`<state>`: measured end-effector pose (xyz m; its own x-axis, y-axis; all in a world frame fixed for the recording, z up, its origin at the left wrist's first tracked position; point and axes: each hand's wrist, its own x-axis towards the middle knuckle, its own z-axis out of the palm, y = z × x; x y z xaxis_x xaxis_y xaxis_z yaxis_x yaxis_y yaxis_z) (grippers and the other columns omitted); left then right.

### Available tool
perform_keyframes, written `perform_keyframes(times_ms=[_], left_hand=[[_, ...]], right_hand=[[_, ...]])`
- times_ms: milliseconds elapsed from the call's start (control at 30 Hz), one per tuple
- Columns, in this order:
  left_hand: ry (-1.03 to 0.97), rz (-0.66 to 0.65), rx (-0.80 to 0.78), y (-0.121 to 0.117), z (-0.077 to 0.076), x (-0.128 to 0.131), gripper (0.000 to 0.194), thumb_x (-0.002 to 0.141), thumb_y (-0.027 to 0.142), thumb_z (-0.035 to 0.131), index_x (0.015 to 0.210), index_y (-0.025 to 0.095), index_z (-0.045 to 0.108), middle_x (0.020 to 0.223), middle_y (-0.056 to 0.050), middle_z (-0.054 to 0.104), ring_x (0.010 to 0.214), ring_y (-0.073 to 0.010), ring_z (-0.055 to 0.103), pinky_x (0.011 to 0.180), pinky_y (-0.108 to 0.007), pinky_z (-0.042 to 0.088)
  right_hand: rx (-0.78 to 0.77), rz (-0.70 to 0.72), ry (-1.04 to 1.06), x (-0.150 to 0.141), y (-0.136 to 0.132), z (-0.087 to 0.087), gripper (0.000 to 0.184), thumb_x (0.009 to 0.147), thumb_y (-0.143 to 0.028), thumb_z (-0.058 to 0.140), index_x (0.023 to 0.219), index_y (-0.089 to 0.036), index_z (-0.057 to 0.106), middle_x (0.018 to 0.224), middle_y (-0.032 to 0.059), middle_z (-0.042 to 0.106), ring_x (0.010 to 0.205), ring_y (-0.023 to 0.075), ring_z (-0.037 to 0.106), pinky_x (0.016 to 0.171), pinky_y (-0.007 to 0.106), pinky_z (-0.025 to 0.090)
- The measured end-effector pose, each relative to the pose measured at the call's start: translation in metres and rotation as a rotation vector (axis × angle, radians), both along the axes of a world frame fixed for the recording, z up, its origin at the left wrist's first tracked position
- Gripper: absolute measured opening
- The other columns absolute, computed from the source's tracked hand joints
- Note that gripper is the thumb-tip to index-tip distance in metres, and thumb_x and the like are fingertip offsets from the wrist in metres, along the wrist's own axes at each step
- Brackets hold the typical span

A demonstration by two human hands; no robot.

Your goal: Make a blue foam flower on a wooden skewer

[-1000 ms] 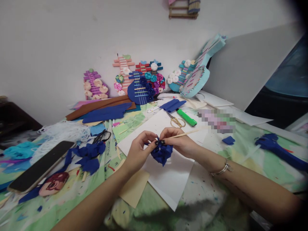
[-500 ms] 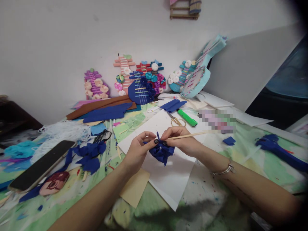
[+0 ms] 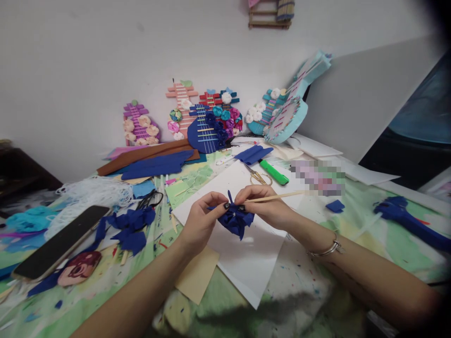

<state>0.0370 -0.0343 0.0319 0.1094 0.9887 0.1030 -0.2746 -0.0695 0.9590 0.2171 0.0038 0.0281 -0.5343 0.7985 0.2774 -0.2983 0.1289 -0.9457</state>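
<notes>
Evidently, the step in hand appears to be the shaping of a blue flower, held above a white sheet, inward of its near-left edge; left hand and right hand both pinch its upper folds, the right also carrying a slender wooden stick. Further handling would likely call for light fingertip pressure, the pointed petals looking thin, crinkled and papery against the smooth sheet.
</notes>
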Motion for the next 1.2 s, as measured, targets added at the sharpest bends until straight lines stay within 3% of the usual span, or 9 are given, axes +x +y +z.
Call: perform_keyframes(times_ms=[200, 467, 800, 1200], left_hand=[[0.075, 0.055, 0.101, 0.0033, -0.0062, -0.0050, 0.017, 0.068, 0.025, 0.076, 0.077, 0.016, 0.064, 0.072, 0.001, 0.062, 0.062, -0.0094, 0.056, 0.059, -0.020, 0.044], [0.044, 0.044, 0.097, 0.0031, -0.0059, -0.0028, 0.012, 0.072, 0.023, 0.073, 0.079, 0.016, 0.066, 0.074, 0.001, 0.062, 0.067, -0.0092, 0.055, 0.064, -0.021, 0.043], [0.043, 0.051, 0.075, 0.0008, 0.0005, -0.0008, 0.014, 0.069, 0.021, 0.073, 0.076, 0.016, 0.063, 0.072, 0.002, 0.060, 0.064, -0.0093, 0.052, 0.062, -0.021, 0.042], [0.081, 0.056, 0.130, 0.0042, -0.0053, -0.0064, 0.015, 0.068, 0.017, 0.071, 0.080, 0.017, 0.062, 0.078, 0.001, 0.060, 0.069, -0.0101, 0.054, 0.064, -0.021, 0.043]], right_hand=[[-0.004, -0.056, -0.024, -0.0044, -0.0021, 0.0019, 0.016, 0.075, -0.027, 0.070, 0.086, -0.016, 0.071, 0.080, 0.0040, 0.068, 0.071, 0.0119, 0.060, 0.063, 0.023, 0.048], [-0.042, -0.044, 0.035, -0.0026, 0.0003, 0.0022, 0.012, 0.070, -0.022, 0.074, 0.078, -0.014, 0.069, 0.067, 0.0015, 0.066, 0.057, 0.0089, 0.058, 0.053, 0.021, 0.046], [-0.045, -0.044, 0.041, -0.0032, -0.0001, 0.0032, 0.012, 0.067, -0.021, 0.074, 0.076, -0.014, 0.070, 0.068, 0.0020, 0.065, 0.059, 0.0096, 0.058, 0.054, 0.021, 0.045], [-0.069, -0.048, 0.017, -0.0012, 0.0018, 0.0043, 0.019, 0.065, -0.025, 0.077, 0.080, -0.015, 0.069, 0.073, 0.0019, 0.066, 0.062, 0.0102, 0.058, 0.058, 0.023, 0.045]])
